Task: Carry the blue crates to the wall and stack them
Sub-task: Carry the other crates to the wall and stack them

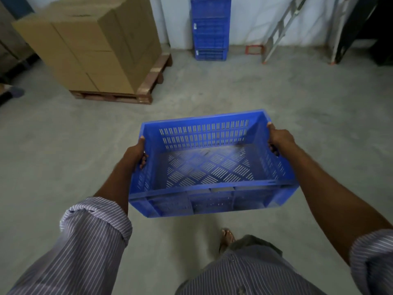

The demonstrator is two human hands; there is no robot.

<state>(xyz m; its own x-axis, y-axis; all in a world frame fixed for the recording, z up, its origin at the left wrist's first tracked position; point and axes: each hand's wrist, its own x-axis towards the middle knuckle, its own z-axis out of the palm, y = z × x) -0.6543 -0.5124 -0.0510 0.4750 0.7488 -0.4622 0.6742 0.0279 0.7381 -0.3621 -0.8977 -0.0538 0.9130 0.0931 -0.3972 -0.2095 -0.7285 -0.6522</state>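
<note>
Tan cardboard boxes stand stacked on a wooden pallet at the far left of the grey concrete floor, a metal ladder at the far right, a small red frame just beside its foot.

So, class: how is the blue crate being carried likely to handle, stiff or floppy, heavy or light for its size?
Probably stiff: the blue crate shows no sag though the left hand and right hand hold only its short ends. Likely light for its size: it is empty, with slotted walls and floor.
</note>
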